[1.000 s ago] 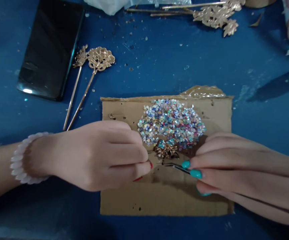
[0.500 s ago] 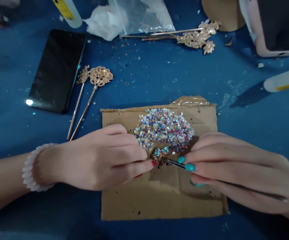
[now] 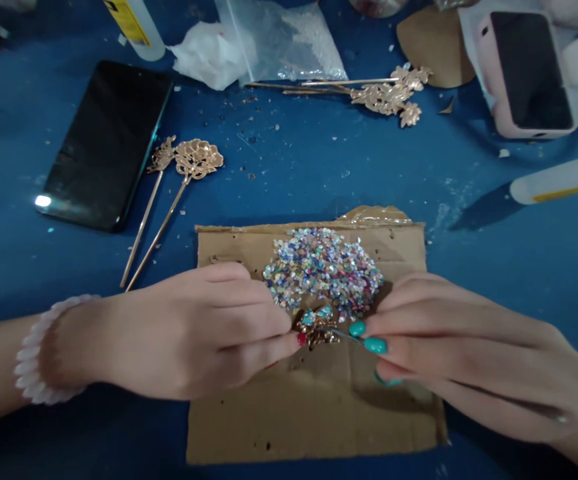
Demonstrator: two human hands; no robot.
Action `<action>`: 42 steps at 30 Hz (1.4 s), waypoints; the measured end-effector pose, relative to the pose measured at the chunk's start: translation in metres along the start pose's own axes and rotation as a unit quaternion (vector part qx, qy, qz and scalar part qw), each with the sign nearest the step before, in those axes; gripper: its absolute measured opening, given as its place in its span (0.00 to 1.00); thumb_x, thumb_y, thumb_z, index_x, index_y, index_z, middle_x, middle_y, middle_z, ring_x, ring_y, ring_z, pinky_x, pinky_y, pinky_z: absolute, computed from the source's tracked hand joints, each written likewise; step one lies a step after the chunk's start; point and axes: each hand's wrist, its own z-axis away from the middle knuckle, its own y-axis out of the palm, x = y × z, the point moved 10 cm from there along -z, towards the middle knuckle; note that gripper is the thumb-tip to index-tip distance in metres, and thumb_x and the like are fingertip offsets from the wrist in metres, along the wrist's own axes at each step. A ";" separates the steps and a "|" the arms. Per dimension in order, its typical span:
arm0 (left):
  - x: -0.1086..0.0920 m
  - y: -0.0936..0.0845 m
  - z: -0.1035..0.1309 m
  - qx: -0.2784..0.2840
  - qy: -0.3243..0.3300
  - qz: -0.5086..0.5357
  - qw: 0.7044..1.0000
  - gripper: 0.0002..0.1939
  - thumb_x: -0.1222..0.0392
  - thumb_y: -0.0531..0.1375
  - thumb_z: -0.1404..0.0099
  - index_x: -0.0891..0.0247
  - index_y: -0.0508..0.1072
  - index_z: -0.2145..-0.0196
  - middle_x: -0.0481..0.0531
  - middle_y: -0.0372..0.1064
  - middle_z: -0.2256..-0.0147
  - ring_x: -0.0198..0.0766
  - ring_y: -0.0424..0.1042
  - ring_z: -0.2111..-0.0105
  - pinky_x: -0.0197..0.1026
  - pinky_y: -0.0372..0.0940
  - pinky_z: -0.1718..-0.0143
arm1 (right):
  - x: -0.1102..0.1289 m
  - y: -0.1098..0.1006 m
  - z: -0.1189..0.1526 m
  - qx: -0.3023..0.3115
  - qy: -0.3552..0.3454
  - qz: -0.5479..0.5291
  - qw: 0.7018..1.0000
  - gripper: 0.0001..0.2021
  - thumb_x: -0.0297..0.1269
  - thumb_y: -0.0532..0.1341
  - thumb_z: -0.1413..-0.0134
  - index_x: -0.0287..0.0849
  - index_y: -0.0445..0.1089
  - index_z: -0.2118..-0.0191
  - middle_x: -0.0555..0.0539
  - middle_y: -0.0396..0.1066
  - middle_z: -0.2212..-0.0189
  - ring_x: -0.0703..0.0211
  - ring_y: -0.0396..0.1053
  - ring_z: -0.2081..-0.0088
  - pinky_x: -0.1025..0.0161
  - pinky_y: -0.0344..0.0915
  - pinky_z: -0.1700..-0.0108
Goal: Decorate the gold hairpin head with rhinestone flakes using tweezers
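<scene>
My left hand (image 3: 189,333), with a pale beaded bracelet at the wrist, is closed on a small gold filigree hairpin (image 3: 313,333). Turquoise shiny chips cover part of its head; any stick is hidden under my fingers. My right hand (image 3: 449,347) pinches a pair of thin metal tweezers (image 3: 341,333), their tips at the hairpin's head. Whether the tips hold a chip is too small to tell. Just beyond both hands lies a heap of multicoloured shell-like chips (image 3: 326,270) on a cardboard sheet (image 3: 319,427).
Two gold hairpins (image 3: 199,160) lie left beside a black phone (image 3: 106,143). Farther back are more gold hairpins (image 3: 386,97), a clear plastic bag (image 3: 279,43), crumpled tissue (image 3: 209,57) and a glue bottle (image 3: 136,30). At right are another bottle (image 3: 559,180) and a pink-cased phone (image 3: 531,73).
The whole view has shifted slightly, so the cardboard and hands appear lower. Both hands keep their grips, and the tweezer tips stay at the hairpin's head.
</scene>
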 end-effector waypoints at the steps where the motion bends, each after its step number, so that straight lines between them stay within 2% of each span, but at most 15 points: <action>1: 0.000 -0.001 0.000 -0.002 0.001 0.003 1.000 0.17 0.67 0.46 0.22 0.64 0.73 0.48 0.46 0.76 0.63 0.33 0.70 0.61 0.40 0.59 0.55 | -0.002 0.002 0.001 0.001 0.010 0.001 1.000 0.03 0.26 0.63 0.37 0.37 0.75 0.62 0.45 0.81 0.63 0.63 0.79 0.59 0.64 0.78 0.53; 7: 0.002 -0.003 0.000 -0.006 0.007 0.047 0.999 0.15 0.67 0.48 0.23 0.67 0.72 0.48 0.50 0.77 0.57 0.37 0.69 0.58 0.40 0.61 0.50 | -0.009 0.003 0.010 -0.090 0.024 0.001 0.996 0.09 0.32 0.58 0.33 0.42 0.76 0.62 0.46 0.80 0.64 0.61 0.80 0.61 0.65 0.79 0.55; 14: 0.006 -0.003 -0.001 -0.020 -0.020 0.058 0.998 0.14 0.66 0.50 0.24 0.65 0.75 0.51 0.49 0.78 0.58 0.37 0.72 0.61 0.41 0.64 0.54 | -0.011 0.006 0.017 -0.071 0.036 0.024 0.996 0.09 0.33 0.57 0.33 0.45 0.77 0.59 0.47 0.81 0.61 0.58 0.80 0.60 0.60 0.80 0.55; 20: 0.008 -0.004 -0.002 -0.021 -0.032 0.070 0.997 0.14 0.66 0.50 0.24 0.64 0.76 0.51 0.50 0.78 0.58 0.38 0.74 0.62 0.42 0.65 0.55 | -0.011 0.007 0.021 -0.053 0.034 0.035 0.997 0.09 0.32 0.57 0.33 0.44 0.77 0.57 0.46 0.80 0.59 0.59 0.80 0.58 0.61 0.80 0.52; 25: 0.005 -0.005 -0.001 -0.021 -0.016 0.053 0.998 0.17 0.66 0.47 0.23 0.65 0.75 0.51 0.50 0.79 0.57 0.39 0.75 0.61 0.44 0.66 0.56 | -0.011 0.006 0.019 -0.060 0.040 0.038 0.997 0.08 0.31 0.59 0.34 0.45 0.77 0.57 0.46 0.80 0.59 0.58 0.79 0.57 0.61 0.80 0.53; 30: -0.001 -0.014 -0.001 -0.050 0.011 0.008 0.999 0.19 0.67 0.44 0.23 0.66 0.76 0.53 0.48 0.81 0.56 0.37 0.77 0.59 0.46 0.65 0.55 | -0.012 0.007 0.015 -0.059 0.060 0.025 0.996 0.09 0.33 0.58 0.33 0.48 0.76 0.56 0.48 0.80 0.60 0.58 0.79 0.58 0.60 0.80 0.53; 34: -0.002 -0.018 -0.002 -0.076 0.013 0.014 0.997 0.22 0.70 0.41 0.23 0.67 0.76 0.57 0.44 0.82 0.57 0.32 0.77 0.59 0.44 0.66 0.58 | -0.011 0.003 0.018 -0.055 0.064 0.024 0.996 0.06 0.30 0.62 0.37 0.45 0.75 0.57 0.49 0.79 0.61 0.60 0.79 0.57 0.61 0.78 0.48; 37: 0.000 -0.017 -0.004 -0.073 0.005 0.039 0.997 0.20 0.70 0.43 0.23 0.66 0.75 0.56 0.41 0.82 0.58 0.30 0.77 0.60 0.43 0.67 0.58 | -0.010 0.002 0.019 -0.048 0.069 0.031 0.996 0.07 0.29 0.64 0.39 0.44 0.76 0.57 0.50 0.79 0.61 0.62 0.78 0.56 0.62 0.76 0.44; 42: 0.000 -0.015 -0.006 -0.055 0.007 0.042 0.998 0.20 0.69 0.45 0.23 0.62 0.77 0.60 0.39 0.81 0.57 0.30 0.78 0.60 0.44 0.68 0.61 | -0.011 0.014 0.012 -0.037 0.111 0.039 0.992 0.10 0.38 0.69 0.44 0.53 0.78 0.55 0.48 0.79 0.59 0.52 0.78 0.53 0.54 0.80 0.51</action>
